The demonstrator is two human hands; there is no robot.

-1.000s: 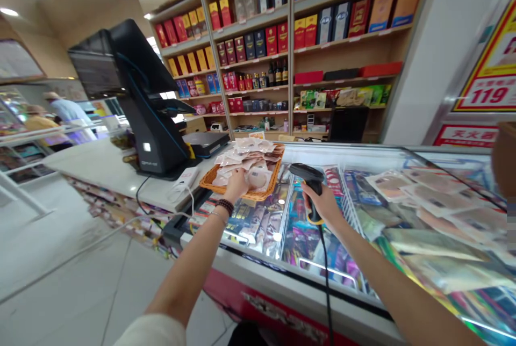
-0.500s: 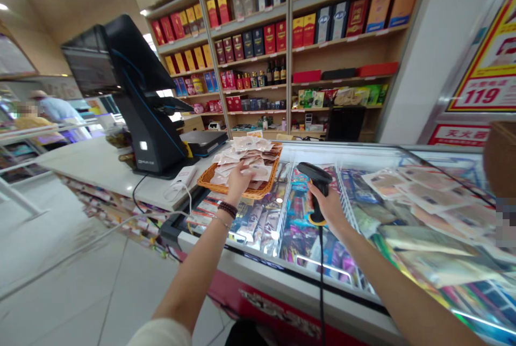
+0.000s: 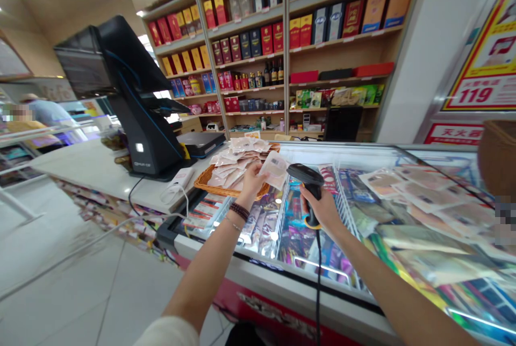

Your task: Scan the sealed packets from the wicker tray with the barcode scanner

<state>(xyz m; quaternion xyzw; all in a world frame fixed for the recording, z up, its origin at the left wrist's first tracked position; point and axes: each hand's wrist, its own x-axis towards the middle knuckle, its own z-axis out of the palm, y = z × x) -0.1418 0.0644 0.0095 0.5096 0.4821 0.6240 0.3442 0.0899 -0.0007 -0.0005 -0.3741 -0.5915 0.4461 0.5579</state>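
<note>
My left hand (image 3: 253, 180) pinches a flat clear plastic packet (image 3: 274, 168) with a label on it, held up over the right edge of a wicker basket (image 3: 205, 180). More such packets (image 3: 237, 159) lie heaped in that basket; what is inside them is hard to make out. In my right hand (image 3: 322, 205) is a black barcode scanner (image 3: 306, 174), fingers wrapped round its grip, its cable hanging down. The scanner's head points left at the packet, a small gap apart from it.
Under the basket and scanner is a glass-topped freezer (image 3: 258, 266) full of wrapped goods. Several flat packets (image 3: 419, 187) lie on its right side. A black checkout terminal (image 3: 145, 120) stands on the left counter beside a white power strip (image 3: 177, 180). Stocked shelves (image 3: 250, 56) line the back.
My left hand has lifted a packet from the basket and moved right with it towards the scanner. The scanner has shifted slightly left.
</note>
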